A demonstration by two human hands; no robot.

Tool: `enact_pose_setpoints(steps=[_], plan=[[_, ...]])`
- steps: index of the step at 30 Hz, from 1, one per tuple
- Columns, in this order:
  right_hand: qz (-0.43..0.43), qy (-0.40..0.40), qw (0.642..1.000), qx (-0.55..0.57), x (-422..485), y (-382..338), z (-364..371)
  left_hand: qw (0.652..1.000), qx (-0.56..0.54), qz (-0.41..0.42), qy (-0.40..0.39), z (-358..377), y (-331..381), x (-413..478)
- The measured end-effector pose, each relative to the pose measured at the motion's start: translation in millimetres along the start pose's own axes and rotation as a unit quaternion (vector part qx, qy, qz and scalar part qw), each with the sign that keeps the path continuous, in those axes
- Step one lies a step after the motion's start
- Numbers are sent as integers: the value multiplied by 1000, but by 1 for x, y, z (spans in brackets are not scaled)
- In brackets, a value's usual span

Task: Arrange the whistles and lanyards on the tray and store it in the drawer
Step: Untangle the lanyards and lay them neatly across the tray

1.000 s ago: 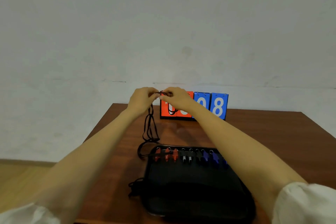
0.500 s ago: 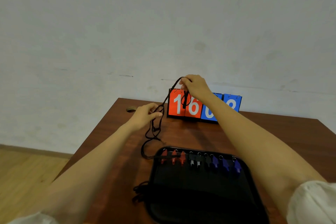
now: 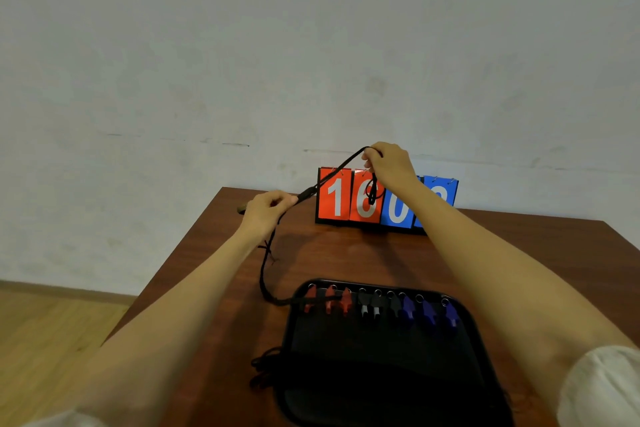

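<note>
**Head view.** The left hand (image 3: 265,217) and right hand (image 3: 391,166) are held above the far half of the table (image 3: 346,253), and both hold one black lanyard (image 3: 306,192).

- **Right hand.** It is the higher of the two. Its fingers are curled round the cord's upper end, and a short loop hangs beneath them in front of the scoreboard (image 3: 341,198), which stands at the far edge.
- **Span between the hands.** The cord runs taut, down and to the left, to the left hand.
- **Left hand.** The fingers are curled and pinch the cord. A thicker section of the cord projects just beyond the fingertips.
- **Slack.** Below the left hand the rest of the cord drops past the wrist and bends on the table. It ends at the far left corner of the tray (image 3: 381,357).
- **Tray.** It lies toward the near edge, between the forearms. The whistles (image 3: 375,307) sit in a row along its far edge: red at the left, black in the middle, blue at the right.
- **Other cords.** More dark cords (image 3: 263,371) are bunched against the tray's left edge.
</note>
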State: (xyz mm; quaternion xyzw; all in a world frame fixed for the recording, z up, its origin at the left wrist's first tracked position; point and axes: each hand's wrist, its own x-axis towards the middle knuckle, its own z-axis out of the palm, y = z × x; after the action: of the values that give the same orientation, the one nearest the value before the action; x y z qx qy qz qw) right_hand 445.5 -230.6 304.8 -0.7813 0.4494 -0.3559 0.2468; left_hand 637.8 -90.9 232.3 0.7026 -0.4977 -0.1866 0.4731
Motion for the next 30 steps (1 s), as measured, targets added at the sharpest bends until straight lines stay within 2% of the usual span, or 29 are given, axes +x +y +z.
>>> enact_pose_setpoints(steps=[3, 7, 11, 14, 17, 21, 27, 30], plan=[[-4, 1, 1000, -22, -2, 2, 0, 997, 1, -30, 64, 4, -1, 3], [20, 23, 999, -15, -2, 7, -5, 987, 52, -119, 97, 1, -19, 6], [31, 35, 999, 14, -2, 13, -12, 965, 182, -182, 54, -1, -40, 3], [26, 44, 998, 33, -3, 13, -13, 948, 252, -192, 41, 4, -45, 1], [12, 39, 998, 40, -7, 9, -13, 944, 277, -180, 22, 12, -43, -1], [-16, -48, 999, 0, -15, 6, -9, 955, 274, -115, -21, 26, -30, 1], [-76, -118, 986, -93, -34, 1, -6, 991, 82, 37, -100, 40, 35, -8], [-103, -129, 977, -132, -43, -5, -11, 993, 27, 69, -87, 47, 68, -13]])
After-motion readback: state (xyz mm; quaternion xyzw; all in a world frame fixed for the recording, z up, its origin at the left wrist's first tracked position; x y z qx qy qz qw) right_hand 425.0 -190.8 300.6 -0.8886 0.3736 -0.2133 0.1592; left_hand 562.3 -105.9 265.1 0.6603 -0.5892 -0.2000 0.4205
